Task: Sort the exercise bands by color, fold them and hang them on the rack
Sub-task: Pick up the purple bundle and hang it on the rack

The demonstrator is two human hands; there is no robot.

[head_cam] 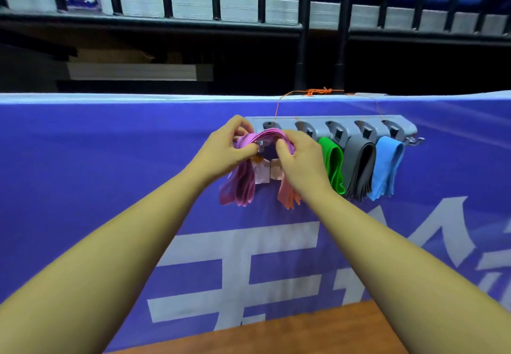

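Observation:
A grey rack (pixel 329 121) with several hooks hangs by an orange string on the blue barrier. Folded green (pixel 333 168), grey (pixel 359 171) and light blue (pixel 385 168) bands hang from its right hooks. At the rack's left end a folded pink band (pixel 240 185) drapes over a hook. My left hand (pixel 229 151) pinches its left part and my right hand (pixel 300 160) grips its right part at the top. An orange-pink band (pixel 287 196) hangs below my right hand. White tags (pixel 262 174) show between my hands.
The blue banner barrier (pixel 110 174) with white lettering fills the middle. A brown wooden surface (pixel 290 334) lies at the bottom. Dark metal railings (pixel 304 30) and blue seats stand behind the barrier. A small metal hook (pixel 414 140) sticks out at the rack's right end.

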